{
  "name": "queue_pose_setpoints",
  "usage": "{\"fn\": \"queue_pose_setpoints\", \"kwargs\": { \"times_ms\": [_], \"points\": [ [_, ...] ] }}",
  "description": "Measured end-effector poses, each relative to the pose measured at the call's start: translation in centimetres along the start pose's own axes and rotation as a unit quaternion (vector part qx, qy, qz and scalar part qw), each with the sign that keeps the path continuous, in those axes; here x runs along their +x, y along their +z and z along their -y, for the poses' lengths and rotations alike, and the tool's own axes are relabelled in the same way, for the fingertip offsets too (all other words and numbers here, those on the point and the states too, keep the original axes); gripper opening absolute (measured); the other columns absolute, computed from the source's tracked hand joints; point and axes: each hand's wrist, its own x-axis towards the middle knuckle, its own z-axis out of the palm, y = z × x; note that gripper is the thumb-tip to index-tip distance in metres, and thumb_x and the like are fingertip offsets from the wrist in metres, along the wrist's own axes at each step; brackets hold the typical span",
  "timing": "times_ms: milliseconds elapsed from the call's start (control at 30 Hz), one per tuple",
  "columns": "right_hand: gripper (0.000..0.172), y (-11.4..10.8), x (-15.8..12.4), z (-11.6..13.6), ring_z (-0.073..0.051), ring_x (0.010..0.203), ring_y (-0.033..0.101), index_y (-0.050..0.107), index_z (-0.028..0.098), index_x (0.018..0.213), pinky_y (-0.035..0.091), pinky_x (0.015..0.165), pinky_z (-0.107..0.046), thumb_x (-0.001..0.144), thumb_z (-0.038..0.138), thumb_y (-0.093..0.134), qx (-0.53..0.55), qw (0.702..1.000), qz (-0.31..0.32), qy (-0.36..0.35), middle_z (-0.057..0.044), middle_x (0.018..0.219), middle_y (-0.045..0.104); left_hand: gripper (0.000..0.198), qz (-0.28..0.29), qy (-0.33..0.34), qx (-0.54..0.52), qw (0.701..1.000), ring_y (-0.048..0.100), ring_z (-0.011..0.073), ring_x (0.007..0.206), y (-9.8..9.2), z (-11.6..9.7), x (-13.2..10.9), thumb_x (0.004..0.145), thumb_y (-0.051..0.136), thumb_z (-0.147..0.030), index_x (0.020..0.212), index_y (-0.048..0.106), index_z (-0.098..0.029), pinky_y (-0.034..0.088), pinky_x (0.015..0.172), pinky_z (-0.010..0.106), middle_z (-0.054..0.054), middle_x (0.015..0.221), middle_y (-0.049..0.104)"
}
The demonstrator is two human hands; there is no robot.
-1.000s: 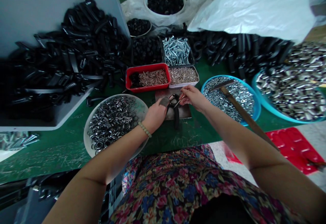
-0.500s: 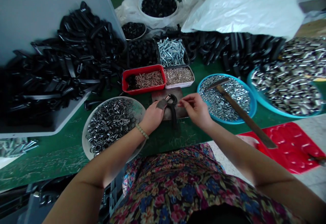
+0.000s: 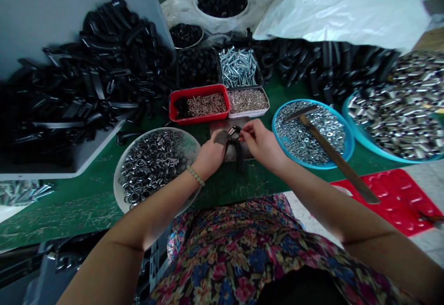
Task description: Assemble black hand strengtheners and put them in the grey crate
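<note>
Black part [image 3: 239, 157]: over the metal plate [image 3: 230, 153], between the hands; best kept steady while its ring end [image 3: 236, 130] is worked.
Left hand [image 3: 210, 157]: closed on the part, forearm angled inward.
Right hand [image 3: 261, 142]: fingertips gathered beside the ring end; whether they pinch anything, I cannot tell.

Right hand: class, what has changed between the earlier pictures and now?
Since the second picture, the bare right hand has moved left to the black curved part; the slim metal rod it first held no longer shows. The left hand still grips the part; the wooden-handled hammer hasn't moved.
</note>
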Motion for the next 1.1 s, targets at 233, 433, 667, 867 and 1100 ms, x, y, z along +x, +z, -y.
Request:
{"fn": "queue_pose_setpoints", "kwargs": {
  "times_ms": [233,433,667,867,1100],
  "points": [
    [0.028,0.1,2.5,-3.4,-0.015,0.058,0.069,0.039,0.023,0.084,0.058,0.056,-0.028,0.079,0.029,0.066,0.303,0.928,0.001,0.219,0.002,0.068,0.065,0.032,0.005,0.005,0.030,1.000,0.066,0.0213,0.091,0.1,-0.2,0.1,0.096,0.034,-0.022,0.120,0.054,-0.016,0.050,0.079,0.030,0.013,0.121,0.057],
    [0.029,0.2,1.6,-4.0,-0.015,0.047,0.065,0.043,0.022,0.087,0.054,0.045,-0.025,0.076,0.030,0.068,0.331,0.913,0.089,0.222,0.003,0.061,0.064,0.030,-0.003,0.023,0.046,0.999,0.065,0.0198,0.094,0.0,-0.3,0.2,0.096,0.036,-0.021,0.118,0.057,-0.016,0.050,0.083,0.028,0.012,0.116,0.062],
    [0.016,-2.8,-1.1,-5.7,-0.016,0.076,0.070,0.046,0.024,0.096,0.057,0.072,-0.033,0.089,0.035,0.055,0.119,0.975,-0.188,0.021,-0.001,0.087,0.066,0.029,-0.020,0.156,0.054,0.986,0.061,0.0199,0.108,0.7,0.6,0.5,0.096,0.039,-0.022,0.117,0.060,-0.017,0.042,0.103,0.036,0.010,0.114,0.067],
    [0.020,-4.0,-2.8,-7.6,-0.023,0.103,0.064,0.053,0.020,0.110,0.052,0.088,-0.041,0.093,0.020,0.041,-0.178,0.972,-0.133,-0.075,-0.013,0.107,0.066,0.028,-0.021,0.080,-0.012,0.996,0.065,0.0194,0.093,-0.4,0.1,0.1,0.097,0.036,-0.025,0.098,0.063,-0.015,0.050,0.091,0.032,0.008,0.093,0.070],
    [0.033,-3.2,-2.2,-7.3,-0.028,0.121,0.050,0.060,0.013,0.116,0.044,0.101,-0.043,0.090,0.012,0.040,-0.390,0.914,0.007,-0.114,-0.017,0.129,0.055,0.028,-0.044,0.042,0.010,0.998,0.064,0.0191,0.091,-0.5,-0.4,1.9,0.094,0.047,-0.033,0.099,0.065,-0.011,0.049,0.087,0.030,0.011,0.117,0.059]
  ]
}}
